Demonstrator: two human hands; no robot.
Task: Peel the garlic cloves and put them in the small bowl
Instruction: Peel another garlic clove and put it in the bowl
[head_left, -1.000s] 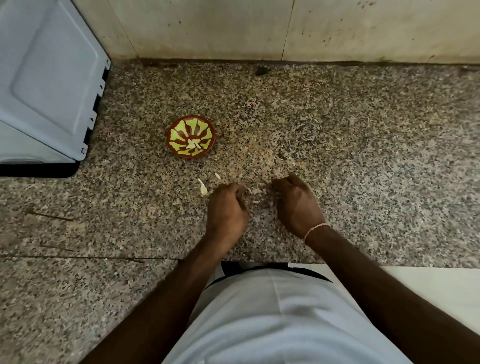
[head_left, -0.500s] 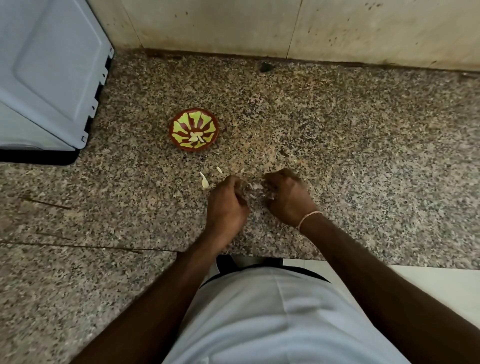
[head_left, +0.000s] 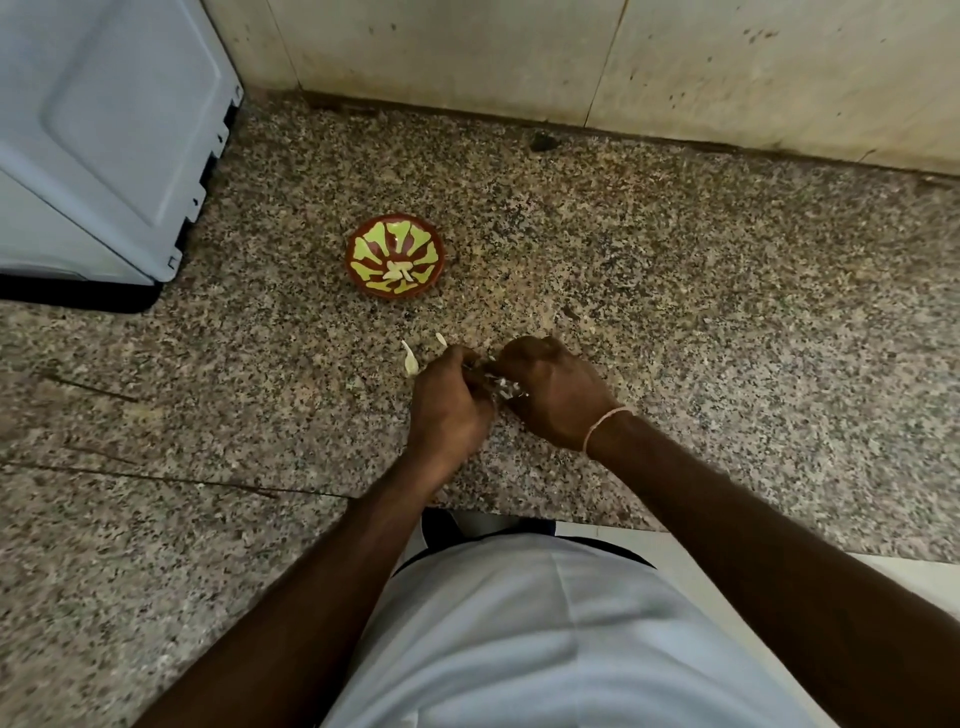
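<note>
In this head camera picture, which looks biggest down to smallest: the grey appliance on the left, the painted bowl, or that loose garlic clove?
1. Grey appliance, by far the largest, and cut off by the frame.
2. Painted bowl.
3. Loose garlic clove on the counter, smallest.

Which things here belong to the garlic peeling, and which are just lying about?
Job:
- left hand and right hand, working a clove between them; the grip itself is hidden
- bowl with peeled cloves
- loose clove and scrap on the counter

Lying about:
- grey appliance
- wall tiles
</note>
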